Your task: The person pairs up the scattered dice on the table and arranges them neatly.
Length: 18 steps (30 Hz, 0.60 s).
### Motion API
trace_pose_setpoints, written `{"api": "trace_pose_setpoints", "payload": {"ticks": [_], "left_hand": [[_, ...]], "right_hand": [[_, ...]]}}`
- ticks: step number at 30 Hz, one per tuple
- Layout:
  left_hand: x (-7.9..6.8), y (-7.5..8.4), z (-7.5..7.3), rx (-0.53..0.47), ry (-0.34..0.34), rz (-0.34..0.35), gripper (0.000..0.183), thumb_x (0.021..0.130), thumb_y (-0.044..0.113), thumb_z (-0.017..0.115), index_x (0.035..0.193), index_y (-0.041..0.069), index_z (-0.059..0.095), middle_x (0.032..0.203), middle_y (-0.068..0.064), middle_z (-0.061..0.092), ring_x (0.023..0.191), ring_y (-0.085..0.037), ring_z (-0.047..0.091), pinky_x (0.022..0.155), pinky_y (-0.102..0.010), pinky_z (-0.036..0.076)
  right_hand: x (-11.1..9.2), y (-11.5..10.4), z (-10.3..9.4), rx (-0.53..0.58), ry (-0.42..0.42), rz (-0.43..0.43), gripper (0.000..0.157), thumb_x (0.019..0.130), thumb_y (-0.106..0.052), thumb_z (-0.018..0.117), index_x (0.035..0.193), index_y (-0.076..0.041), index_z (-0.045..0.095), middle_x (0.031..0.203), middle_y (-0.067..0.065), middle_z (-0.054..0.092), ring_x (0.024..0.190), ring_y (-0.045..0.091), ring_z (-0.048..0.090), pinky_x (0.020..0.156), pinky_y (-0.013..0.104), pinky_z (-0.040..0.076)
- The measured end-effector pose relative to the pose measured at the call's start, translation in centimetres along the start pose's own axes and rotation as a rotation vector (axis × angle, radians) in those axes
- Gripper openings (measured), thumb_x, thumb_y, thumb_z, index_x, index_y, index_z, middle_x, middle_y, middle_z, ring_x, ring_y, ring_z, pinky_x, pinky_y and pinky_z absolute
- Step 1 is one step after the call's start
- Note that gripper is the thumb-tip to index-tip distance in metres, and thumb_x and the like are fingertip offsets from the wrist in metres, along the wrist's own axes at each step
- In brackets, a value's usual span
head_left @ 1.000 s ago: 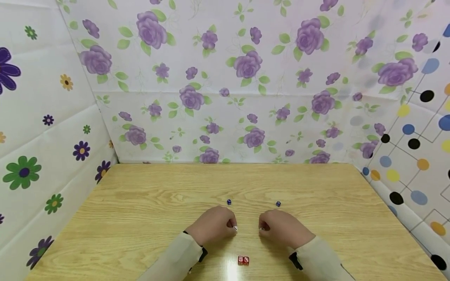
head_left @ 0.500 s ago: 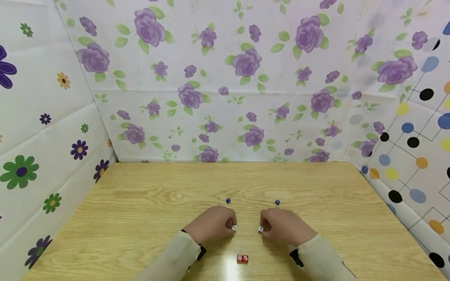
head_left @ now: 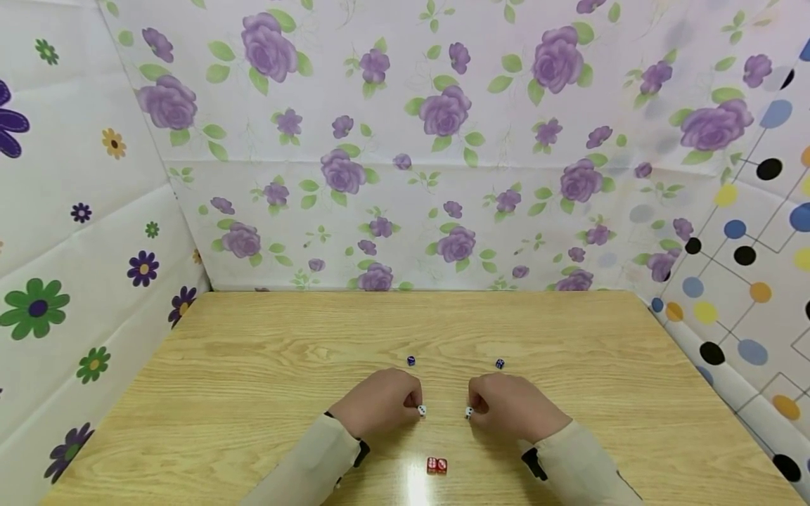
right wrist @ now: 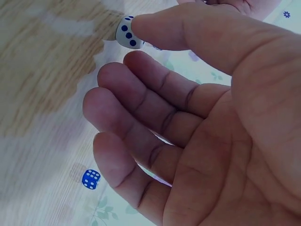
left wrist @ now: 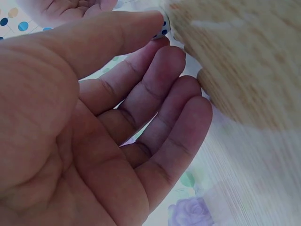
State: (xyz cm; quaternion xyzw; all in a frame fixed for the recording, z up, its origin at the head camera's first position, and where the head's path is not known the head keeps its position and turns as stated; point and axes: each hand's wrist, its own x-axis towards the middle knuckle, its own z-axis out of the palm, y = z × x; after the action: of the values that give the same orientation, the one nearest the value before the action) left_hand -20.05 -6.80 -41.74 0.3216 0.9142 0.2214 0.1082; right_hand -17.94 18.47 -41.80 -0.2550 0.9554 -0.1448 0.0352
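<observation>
My left hand [head_left: 382,400] is low over the wooden table, pinching a white die [head_left: 422,410] between thumb and index finger. The left wrist view shows only a dotted corner of that die [left wrist: 162,31] past the thumb tip. Facing it across a small gap, my right hand [head_left: 515,406] pinches a second white die [head_left: 469,412]. Blue pips on this die [right wrist: 129,34] show beside the thumb in the right wrist view. The other fingers of both hands are loosely bent.
Two red dice [head_left: 436,465] sit side by side nearer the person. Beyond the hands lie two blue dice, one on the left [head_left: 411,360] and one on the right [head_left: 500,363]. Patterned cloth [head_left: 405,211] walls in the wooden table [head_left: 285,337] at the back and sides.
Both white dice show more of their faces at the fingertips than a second ago, and the right one has turned slightly. The hands have hardly moved; the head view has shifted a little.
</observation>
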Motion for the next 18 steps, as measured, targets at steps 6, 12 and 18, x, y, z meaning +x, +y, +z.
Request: {"api": "trace_pose_setpoints", "payload": {"ticks": [6, 12, 18], "left_hand": [[-0.04, 0.13, 0.06, 0.026, 0.004, 0.009, 0.012, 0.093, 0.017, 0.078, 0.084, 0.019, 0.07, 0.077, 0.013, 0.06, 0.066, -0.002, 0.05, 0.068, -0.023, 0.047], [0.05, 0.24, 0.21, 0.051, 0.007, 0.015, 0.015, 0.093, 0.018, 0.078, 0.082, 0.019, 0.07, 0.076, 0.014, 0.06, 0.066, -0.002, 0.049, 0.068, -0.022, 0.046], [0.1, 0.31, 0.2, 0.051, 0.011, 0.014, 0.018, 0.092, 0.018, 0.079, 0.077, 0.019, 0.069, 0.072, 0.015, 0.058, 0.063, -0.001, 0.047, 0.066, -0.021, 0.045]], "right_hand": [[0.01, -0.04, -0.02, -0.005, 0.002, -0.013, 0.021, 0.089, -0.016, 0.08, 0.078, -0.021, 0.063, 0.072, -0.013, 0.055, 0.064, 0.005, 0.045, 0.059, 0.028, 0.041], [0.17, -0.14, 0.17, -0.001, -0.005, -0.016, 0.02, 0.089, -0.016, 0.081, 0.078, -0.022, 0.065, 0.073, -0.014, 0.057, 0.063, 0.005, 0.046, 0.06, 0.028, 0.042], [0.45, -0.33, 0.27, 0.032, -0.033, -0.024, 0.02, 0.09, -0.016, 0.08, 0.078, -0.02, 0.065, 0.071, -0.013, 0.056, 0.063, 0.005, 0.046, 0.06, 0.028, 0.041]]}}
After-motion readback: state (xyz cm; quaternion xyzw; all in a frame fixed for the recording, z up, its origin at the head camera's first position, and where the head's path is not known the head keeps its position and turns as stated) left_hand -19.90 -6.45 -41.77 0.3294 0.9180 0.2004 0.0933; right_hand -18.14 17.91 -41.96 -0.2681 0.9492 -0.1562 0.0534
